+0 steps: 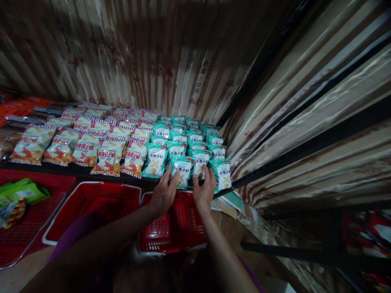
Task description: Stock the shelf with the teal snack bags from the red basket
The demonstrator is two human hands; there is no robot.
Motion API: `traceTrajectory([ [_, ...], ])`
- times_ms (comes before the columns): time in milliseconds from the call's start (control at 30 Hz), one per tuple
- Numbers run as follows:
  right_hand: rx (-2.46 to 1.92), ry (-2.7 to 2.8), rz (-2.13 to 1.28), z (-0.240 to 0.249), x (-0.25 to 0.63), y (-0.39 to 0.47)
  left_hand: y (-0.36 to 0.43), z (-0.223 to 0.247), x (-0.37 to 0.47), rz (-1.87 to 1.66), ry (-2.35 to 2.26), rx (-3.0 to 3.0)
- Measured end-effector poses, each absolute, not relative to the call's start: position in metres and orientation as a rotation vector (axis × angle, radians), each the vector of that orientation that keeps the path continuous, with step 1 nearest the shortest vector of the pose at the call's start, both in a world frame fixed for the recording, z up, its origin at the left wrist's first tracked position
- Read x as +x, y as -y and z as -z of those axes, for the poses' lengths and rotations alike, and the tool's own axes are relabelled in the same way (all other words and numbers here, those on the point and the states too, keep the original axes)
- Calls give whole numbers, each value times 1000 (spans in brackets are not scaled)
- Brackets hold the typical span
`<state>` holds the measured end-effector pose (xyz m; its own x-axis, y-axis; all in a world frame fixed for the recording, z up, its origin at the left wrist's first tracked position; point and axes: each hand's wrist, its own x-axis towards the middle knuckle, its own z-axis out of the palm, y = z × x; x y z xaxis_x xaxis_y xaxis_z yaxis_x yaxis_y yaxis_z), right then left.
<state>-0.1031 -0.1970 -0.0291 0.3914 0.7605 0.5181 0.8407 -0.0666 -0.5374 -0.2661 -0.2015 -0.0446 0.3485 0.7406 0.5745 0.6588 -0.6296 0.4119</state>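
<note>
My left hand (165,196) reaches to the front of a shelf, its fingers stretched out and apart against the left side of a teal-and-white snack bag (183,171). Beside it, my right hand (204,190) has its thumb and fingers around the lower part of another teal snack bag (200,160). Both bags stand upright with their printed fronts facing me. Rows of matching teal bags (179,138) rise behind them. One more teal bag (224,173) stands at the right corner, close to my right fingers. My fingers hide parts of the bags they touch.
White-and-orange snack bags (85,148) fill the shelf to the left. Below the dark shelf edge (81,169) are a red basket (171,244) with a second red basket (106,191) beside it. Green packets (26,193) lie in a basket further left. Striped curtains (171,73) hang behind and to the right.
</note>
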Motion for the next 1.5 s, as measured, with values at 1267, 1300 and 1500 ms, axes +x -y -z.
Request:
traceTrajectory([
  [1267, -1757, 1387, 192, 36, -101, 205, 194, 47, -244, -1242, -1396, 2436],
  [1300, -1740, 1395, 202, 34, -104, 207, 193, 47, -244, -1251, -1390, 2427],
  [1500, -1559, 1645, 152, 26, -124, 217, 193, 48, -243, -1277, -1372, 2367],
])
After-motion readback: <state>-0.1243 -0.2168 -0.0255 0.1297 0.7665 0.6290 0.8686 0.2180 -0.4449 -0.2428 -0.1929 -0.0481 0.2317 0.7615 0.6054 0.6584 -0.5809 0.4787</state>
